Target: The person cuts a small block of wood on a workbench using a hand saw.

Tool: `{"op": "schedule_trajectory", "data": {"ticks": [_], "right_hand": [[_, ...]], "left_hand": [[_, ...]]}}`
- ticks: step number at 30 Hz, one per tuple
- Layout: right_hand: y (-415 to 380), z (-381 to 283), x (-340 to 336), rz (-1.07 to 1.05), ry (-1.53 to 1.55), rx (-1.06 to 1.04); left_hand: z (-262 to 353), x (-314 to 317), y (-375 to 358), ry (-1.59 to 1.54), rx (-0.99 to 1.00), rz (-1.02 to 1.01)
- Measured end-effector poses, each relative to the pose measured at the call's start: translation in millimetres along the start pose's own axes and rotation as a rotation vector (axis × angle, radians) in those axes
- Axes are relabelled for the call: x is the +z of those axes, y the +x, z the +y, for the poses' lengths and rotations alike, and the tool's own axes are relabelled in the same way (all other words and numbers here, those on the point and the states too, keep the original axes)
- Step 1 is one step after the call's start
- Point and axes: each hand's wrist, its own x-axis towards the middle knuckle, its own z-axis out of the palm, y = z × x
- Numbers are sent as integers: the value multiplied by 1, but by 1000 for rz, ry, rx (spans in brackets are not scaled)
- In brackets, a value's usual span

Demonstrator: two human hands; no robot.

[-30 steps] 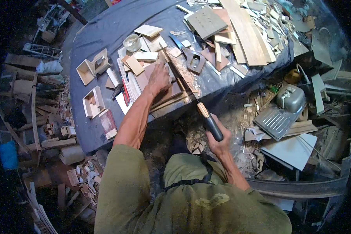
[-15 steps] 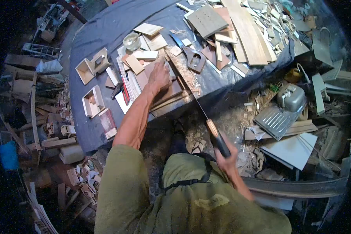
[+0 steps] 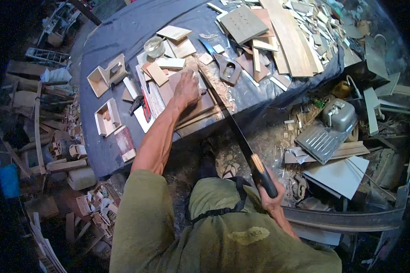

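Note:
My right hand [image 3: 272, 193] is wrapped around the dark handle of a handsaw [image 3: 234, 127]. The long blade slants up and left, its far end on the bench beside my left hand [image 3: 188, 88]. That hand is closed, its curled fingers pressing on a piece of wood at the blade's left side; the fingers hide most of this piece. Under the hand lies a flat brown board [image 3: 173, 86]. Sawdust [image 3: 216, 81] is scattered along the blade's right side. A second saw [image 3: 226, 69] with a dark grey handle and blue blade lies just beyond it.
On the dark cloth-covered bench [image 3: 123, 41] sit small wooden boxes [image 3: 108, 117], a glass jar [image 3: 154, 47], red-handled pliers [image 3: 146, 109] and wood offcuts. Long planks [image 3: 284, 38] lie at the back right. A metal sink [image 3: 328, 132] and scrap wood crowd the floor on the right.
My right hand has drawn the saw back toward my body, down and slightly right. More of the blade's flat face shows now. My left hand has stayed almost in place.

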Motion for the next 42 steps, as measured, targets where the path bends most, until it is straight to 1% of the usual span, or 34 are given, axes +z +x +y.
{"op": "schedule_trajectory", "data": {"ticks": [1,2,3,4,5,7,8,9,10,12,13,15,16,19,21,22,23,24,26,27,28,29,32,33,34,35,36,37,38,39,41,42], "right_hand": [[14,-1,11,23,39,-7],[36,-6,23,-9,61,58],[66,-16,36,-37,86,121],[78,-23,41,-67,109,191],[75,-25,40,-54,124,171],[60,-24,28,-47,140,132],[33,-2,21,-17,55,101],[17,-6,8,-22,48,56],[11,-10,0,-26,40,9],[19,-13,7,13,37,-6],[28,-13,13,33,34,-16],[65,-15,34,2,70,96],[72,-19,37,-25,72,142],[42,-18,24,-11,47,80],[7,-5,7,6,13,2],[2,-7,3,16,-2,-34],[3,-11,1,-6,27,-17],[20,-17,7,-1,39,16],[60,-29,30,7,74,88],[74,-31,36,-20,98,142],[79,-32,38,-47,123,201],[72,-22,38,-33,184,161],[16,-14,14,31,25,-19],[15,-10,13,42,16,-37],[10,-6,14,58,9,-48],[7,-5,14,84,1,-55],[25,-11,20,41,27,26],[59,-21,35,-5,60,105],[77,-27,44,-51,95,187],[71,-24,45,-50,94,171],[66,-7,41,-50,81,111],[45,0,31,-37,54,73]], "left_hand": [[3,-5,0,53,41,-6],[3,-9,0,111,80,-14],[1,-7,1,108,61,15],[0,1,0,101,44,39],[-4,6,2,98,30,63],[-7,11,5,63,15,16],[-10,13,5,43,0,-2],[-12,20,4,14,24,68],[-11,15,5,-13,3,57],[-4,6,2,-71,-22,21],[-1,1,3,-15,4,2],[1,-8,1,107,53,-44],[2,-6,-3,123,71,-2],[-3,7,-1,93,90,101],[-17,27,4,-20,31,132],[-18,26,3,-25,25,140],[-16,26,1,-33,30,139],[-14,24,3,-41,33,147],[-10,8,1,30,62,48],[-8,5,1,64,78,-4],[-8,7,-1,46,71,1],[-10,7,3,32,61,19],[-11,14,5,-66,-7,40],[-12,17,5,-104,-35,47],[-13,19,2,-67,-3,85],[-12,21,1,-32,40,122],[-12,20,3,6,78,166],[-9,11,2,73,84,119],[-3,-3,2,141,92,69],[3,-8,-1,202,107,8],[-5,4,7,118,104,88],[-10,12,4,71,97,120]]}}
